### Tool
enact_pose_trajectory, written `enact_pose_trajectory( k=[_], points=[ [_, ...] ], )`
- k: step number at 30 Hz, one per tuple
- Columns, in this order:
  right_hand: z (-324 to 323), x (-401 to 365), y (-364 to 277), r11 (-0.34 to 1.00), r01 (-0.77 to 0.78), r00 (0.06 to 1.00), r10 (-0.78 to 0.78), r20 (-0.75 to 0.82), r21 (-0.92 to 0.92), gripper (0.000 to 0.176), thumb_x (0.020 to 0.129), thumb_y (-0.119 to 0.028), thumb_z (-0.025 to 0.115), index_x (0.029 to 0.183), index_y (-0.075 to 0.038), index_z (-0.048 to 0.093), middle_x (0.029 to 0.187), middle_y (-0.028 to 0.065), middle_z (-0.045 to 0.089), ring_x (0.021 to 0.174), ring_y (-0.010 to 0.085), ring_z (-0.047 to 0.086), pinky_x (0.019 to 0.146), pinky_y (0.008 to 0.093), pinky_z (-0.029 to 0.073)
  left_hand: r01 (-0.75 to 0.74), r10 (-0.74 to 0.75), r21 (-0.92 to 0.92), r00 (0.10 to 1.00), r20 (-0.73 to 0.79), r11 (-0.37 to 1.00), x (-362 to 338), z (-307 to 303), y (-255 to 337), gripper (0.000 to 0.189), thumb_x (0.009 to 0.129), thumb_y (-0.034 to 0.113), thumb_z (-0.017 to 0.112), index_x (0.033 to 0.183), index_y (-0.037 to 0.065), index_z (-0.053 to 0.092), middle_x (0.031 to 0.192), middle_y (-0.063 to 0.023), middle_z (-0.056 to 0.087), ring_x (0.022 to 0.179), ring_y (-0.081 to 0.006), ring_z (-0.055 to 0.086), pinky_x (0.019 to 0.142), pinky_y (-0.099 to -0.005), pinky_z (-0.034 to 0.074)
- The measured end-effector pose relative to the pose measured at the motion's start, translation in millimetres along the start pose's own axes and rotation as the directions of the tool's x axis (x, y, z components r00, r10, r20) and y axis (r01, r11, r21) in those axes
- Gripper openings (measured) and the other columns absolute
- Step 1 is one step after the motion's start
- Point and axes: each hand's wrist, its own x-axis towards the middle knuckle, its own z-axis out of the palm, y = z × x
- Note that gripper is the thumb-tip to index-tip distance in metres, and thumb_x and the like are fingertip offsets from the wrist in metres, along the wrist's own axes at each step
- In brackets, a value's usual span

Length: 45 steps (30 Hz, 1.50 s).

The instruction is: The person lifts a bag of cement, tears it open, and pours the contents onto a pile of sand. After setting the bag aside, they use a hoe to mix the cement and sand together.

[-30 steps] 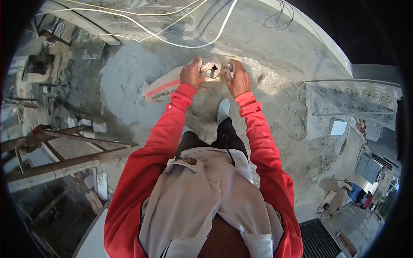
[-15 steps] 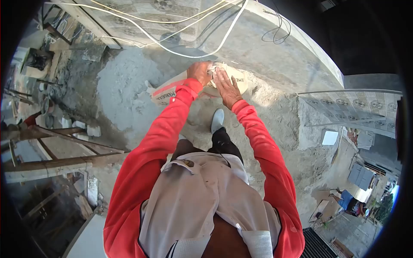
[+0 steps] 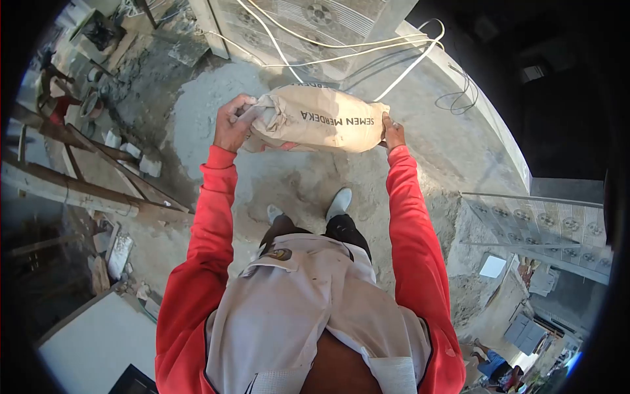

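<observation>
A tan paper sack (image 3: 321, 119) printed "SEMEN MERDEKA" is stretched level between my two hands, above the grey floor. My left hand (image 3: 233, 123) grips the crumpled, folded end of the sack, fingers closed on it. At the opposite end, my right hand (image 3: 392, 132) is closed on the sack's corner, with part of the fingers hidden behind the paper. Both arms, in red sleeves, reach forward. Beyond the sack's left end lies a patch of pale grey powder (image 3: 197, 121) on the floor.
Pale cables (image 3: 341, 43) cross patterned panels (image 3: 319, 14) beyond the sack. Wooden beams (image 3: 85, 141) and rubble are at the left. A white square piece (image 3: 492, 266) lies at the right. One person (image 3: 502, 371) is at the lower right, another (image 3: 60, 108) at the left.
The sack has been raised and spread out lengthwise. My hands, close together on it before, have moved apart to its two ends. The camera view has shifted.
</observation>
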Motion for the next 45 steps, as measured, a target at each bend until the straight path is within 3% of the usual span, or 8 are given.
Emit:
enact_pose_trajectory(
  k=[4,12,21,27,39,42,43,45],
  points=[
    [114.8,-47.2,-90.7,0.963,0.218,0.906,-0.26,0.334,0.159,0.018,0.082,-0.016,0.06,0.07,-0.005,0.053,0.053,-0.0045,0.046,0.042,0.0036,0.035,0.039,0.0219,0.027,-0.129,0.186,0.186,0.926,-0.33,0.974,-38.7,-98.6,-12.3,0.009,0.078,0.004,0.059,0.087,0.001,0.059,0.069,0.0034,0.054,0.061,-0.0038,0.048,0.056,-0.0183,0.038],
    [277.9,-79.5,-239.0,0.839,0.536,0.502,-0.405,0.765,0.092,0.013,0.083,-0.014,0.059,0.086,-0.001,0.06,0.074,-0.0015,0.058,0.063,0.0063,0.05,0.059,0.0203,0.04,-0.015,-0.016,-0.06,0.872,-0.488,0.998,-184.0,-96.6,55.8,0.01,0.08,0.001,0.059,0.085,0.003,0.05,0.064,0.0028,0.053,0.054,-0.0011,0.046,0.049,-0.0167,0.036],
    [279.5,-148.3,-359.8,0.589,0.8,0.151,-0.384,0.911,0.115,0.014,0.085,-0.014,0.056,0.09,-0.002,0.06,0.084,-0.0013,0.058,0.075,0.0056,0.05,0.07,0.0199,0.04,-0.213,0.205,0.185,0.977,0.057,0.959,-210.2,14.8,30.7,0.042,0.079,0.042,0.059,0.092,0.004,0.047,0.074,-0.0115,0.057,0.067,-0.0303,0.056,0.06,-0.041,0.044],
    [259.9,-168.6,-380.1,0.128,0.974,-0.082,-0.572,0.816,0.188,0.01,0.083,-0.009,0.054,0.086,0.0,0.059,0.079,-0.002,0.057,0.071,0.0055,0.048,0.064,0.0194,0.039,0.167,-0.286,0.383,0.917,0.277,0.908,-237.1,-10.3,-32.7,0.029,0.073,0.032,0.062,0.086,0.007,0.054,0.079,-0.0139,0.06,0.078,-0.0338,0.058,0.066,-0.0439,0.044],
    [249.2,-140.0,-354.9,-0.254,0.956,0.016,-0.45,0.893,-0.145,0.022,0.079,-0.016,0.062,0.089,0.003,0.058,0.08,0.007,0.063,0.07,0.0125,0.055,0.067,0.0262,0.045,0.394,-0.483,0.357,0.851,0.205,0.847,-280.7,-39.5,-100.1,0.027,0.074,0.033,0.062,0.08,0.007,0.056,0.073,-0.0129,0.06,0.069,-0.0311,0.058,0.061,-0.04,0.044],
    [237.4,-144.9,-347.4,-0.025,0.999,0.001,-0.658,0.753,-0.023,0.023,0.081,-0.02,0.059,0.09,0.001,0.058,0.081,0.0111,0.061,0.07,0.0176,0.055,0.067,0.0286,0.044,0.39,-0.46,0.318,0.869,0.183,0.864,-285.8,-40.8,-108.0,0.028,0.075,0.032,0.061,0.08,0.006,0.056,0.073,-0.0141,0.06,0.07,-0.0311,0.058,0.061,-0.0394,0.044],
    [234.5,-139.5,-341.4,-0.29,0.957,-0.192,-0.584,0.789,0.018,0.02,0.082,-0.018,0.058,0.09,0.001,0.059,0.081,0.0103,0.06,0.071,0.0171,0.055,0.067,0.0279,0.044,0.407,-0.459,0.29,0.878,0.14,0.866,-289.8,-39.8,-112.8,0.029,0.075,0.032,0.061,0.081,0.004,0.056,0.073,-0.0153,0.06,0.07,-0.0316,0.058,0.062,-0.0391,0.044],
    [224.1,-150.2,-339.4,-0.206,0.976,-0.052,-0.552,0.832,-0.076,0.018,0.084,-0.016,0.056,0.092,0.0,0.059,0.082,0.0098,0.059,0.075,0.0187,0.056,0.069,0.0286,0.043,0.423,-0.479,0.295,0.864,0.153,0.857,-298.8,-44.1,-113.5,0.03,0.075,0.032,0.061,0.081,0.003,0.056,0.074,-0.016,0.06,0.07,-0.0322,0.058,0.063,-0.0392,0.044]
  ],
)
